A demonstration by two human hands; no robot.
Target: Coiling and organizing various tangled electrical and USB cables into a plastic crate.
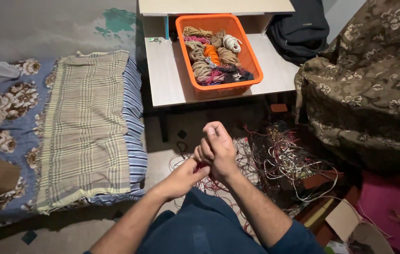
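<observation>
Orange basket (249,61) (rectangular) on table (167,80)

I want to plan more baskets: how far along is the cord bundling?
Done: several wound bundles fill the orange basket on the low table. In hand: the left hand and right hand work a red cord. Left: a big loose tangle of cords on the floor.

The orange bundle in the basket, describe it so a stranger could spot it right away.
On the pale low table sits an orange plastic basket full of coiled cord. Near its middle lies the orange bundle, the only bright orange coil among tan, pink and white ones.
</observation>
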